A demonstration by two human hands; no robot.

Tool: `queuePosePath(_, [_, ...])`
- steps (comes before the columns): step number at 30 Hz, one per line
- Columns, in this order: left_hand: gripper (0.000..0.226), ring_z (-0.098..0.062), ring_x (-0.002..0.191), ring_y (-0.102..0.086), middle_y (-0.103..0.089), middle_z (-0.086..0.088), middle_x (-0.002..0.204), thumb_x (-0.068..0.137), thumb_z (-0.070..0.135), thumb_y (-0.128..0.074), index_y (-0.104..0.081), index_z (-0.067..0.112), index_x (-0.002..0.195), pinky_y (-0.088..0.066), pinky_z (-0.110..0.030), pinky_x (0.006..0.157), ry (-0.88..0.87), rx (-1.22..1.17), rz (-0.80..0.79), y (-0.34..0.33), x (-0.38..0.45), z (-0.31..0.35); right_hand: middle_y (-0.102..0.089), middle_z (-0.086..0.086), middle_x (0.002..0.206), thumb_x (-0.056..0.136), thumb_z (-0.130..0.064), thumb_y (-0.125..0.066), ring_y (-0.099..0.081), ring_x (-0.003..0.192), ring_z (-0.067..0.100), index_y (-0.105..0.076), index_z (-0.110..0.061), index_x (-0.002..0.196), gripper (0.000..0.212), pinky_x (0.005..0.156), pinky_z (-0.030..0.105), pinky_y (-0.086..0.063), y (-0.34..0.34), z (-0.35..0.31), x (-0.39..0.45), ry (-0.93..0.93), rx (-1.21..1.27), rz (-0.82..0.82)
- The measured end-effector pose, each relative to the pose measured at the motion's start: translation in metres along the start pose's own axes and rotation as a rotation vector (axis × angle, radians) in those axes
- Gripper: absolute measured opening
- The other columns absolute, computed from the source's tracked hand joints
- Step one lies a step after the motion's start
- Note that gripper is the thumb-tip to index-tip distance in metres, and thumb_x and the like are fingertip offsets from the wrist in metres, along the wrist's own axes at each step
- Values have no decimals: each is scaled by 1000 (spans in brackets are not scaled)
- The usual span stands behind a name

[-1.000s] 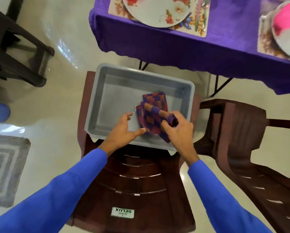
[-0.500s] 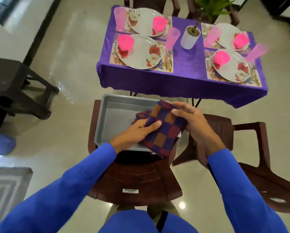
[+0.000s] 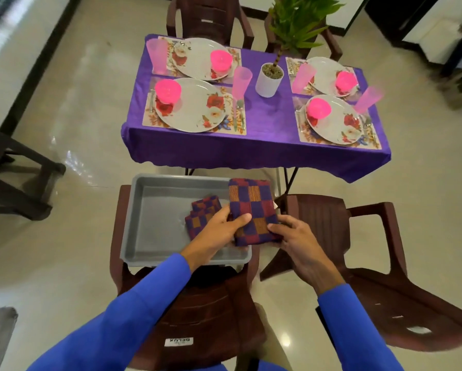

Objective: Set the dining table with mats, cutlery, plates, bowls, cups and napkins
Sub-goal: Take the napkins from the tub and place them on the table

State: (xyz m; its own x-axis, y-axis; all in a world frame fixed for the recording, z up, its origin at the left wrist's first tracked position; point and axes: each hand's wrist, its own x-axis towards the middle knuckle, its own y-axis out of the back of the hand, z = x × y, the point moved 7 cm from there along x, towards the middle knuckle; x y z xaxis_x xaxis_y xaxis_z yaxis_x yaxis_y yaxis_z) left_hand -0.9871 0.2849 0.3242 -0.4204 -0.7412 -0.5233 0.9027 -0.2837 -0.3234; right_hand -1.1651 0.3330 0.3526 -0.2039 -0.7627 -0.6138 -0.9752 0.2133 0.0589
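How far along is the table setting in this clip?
Done: four places on the table hold mats, plates, pink bowls and cups, some cutlery. In hand: both hands, left hand and right hand, hold a checked napkin. Left: no napkins laid yet; more wait in the grey tray.

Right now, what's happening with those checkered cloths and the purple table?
A person in blue sleeves is holding a folded checkered napkin with both hands: the left hand and the right hand grip its near end, above a grey tray that sits on a brown chair. More folded napkins lie in the tray. The purple table already has mats, flowered plates, pink bowls and pink cups at four places, but no napkins yet.
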Motion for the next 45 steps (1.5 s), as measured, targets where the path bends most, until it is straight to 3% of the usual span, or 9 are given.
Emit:
queuePosePath(4, [38,-20,96,-79,-75,-11,118,94,21,-78,-59,15,127,-65,-40,79,134,85,52,-10,43,-17,-79,8,110,97,-14,-70,-74,110,27,-72,-14,117,20,103,53,-55,41,-2,37,1,1,85])
queuePosePath(11, [41,-13,99,-76,-77,-5,112,98,17,-73,-60,26,136,-58,-21,73,88,142,157,-67,173,-2,-79,-7,101,98,-19,-70,-75,99,11,-74,-24,114,17,85,31,-61,126,-30,165,69,-94,198])
queuePosePath(17, [41,-23,76,-79,-77,-10,108,100,10,-69,-61,20,138,-61,-33,53,-89,89,334,-107,339,54,-74,-10,92,99,-12,-68,-73,79,11,-71,-29,124,30,61,21,-60,177,-107,313,293,-154,350])
queuePosePath(20, [34,-25,73,-77,-74,-15,110,99,7,-70,-66,15,132,-63,-31,59,-174,51,425,-106,413,73,-71,-9,80,97,-15,-70,-74,71,23,-76,-24,117,23,68,39,-65,186,-134,382,374,-219,394])
queuePosePath(26, [34,-15,62,-73,-73,-7,101,102,6,-66,-69,16,134,-60,-26,58,-289,155,507,-83,511,92,-77,0,95,89,-25,-59,-74,89,25,-76,-20,107,26,87,50,-61,176,-148,496,487,-333,365])
queuePosePath(29, [32,-16,72,-76,-74,-6,110,103,10,-65,-71,19,133,-60,-26,56,-301,233,548,-72,533,91,-75,4,92,90,-12,-62,-73,87,28,-75,-9,104,19,84,53,-61,174,-144,518,522,-376,378])
queuePosePath(37, [27,-12,73,-78,-76,-4,103,101,9,-67,-71,18,126,-61,-26,54,-317,248,596,-61,538,75,-76,1,92,93,-20,-74,-75,83,20,-72,-13,109,17,88,42,-60,180,-129,534,459,-438,394])
queuePosePath(41, [29,-18,77,-79,-76,-1,105,102,16,-68,-67,17,131,-62,-26,62,-279,180,527,-61,527,69,-61,6,123,98,-23,-66,-61,107,19,-55,-10,134,41,87,21,-43,178,-130,502,486,-521,472])
queuePosePath(45, [25,-19,77,-79,-73,-3,108,102,16,-66,-67,20,126,-63,-28,65,-276,262,506,-40,477,60,-54,5,128,97,-18,-62,-54,104,15,-55,-15,132,35,87,24,-39,150,-114,444,590,-635,477])
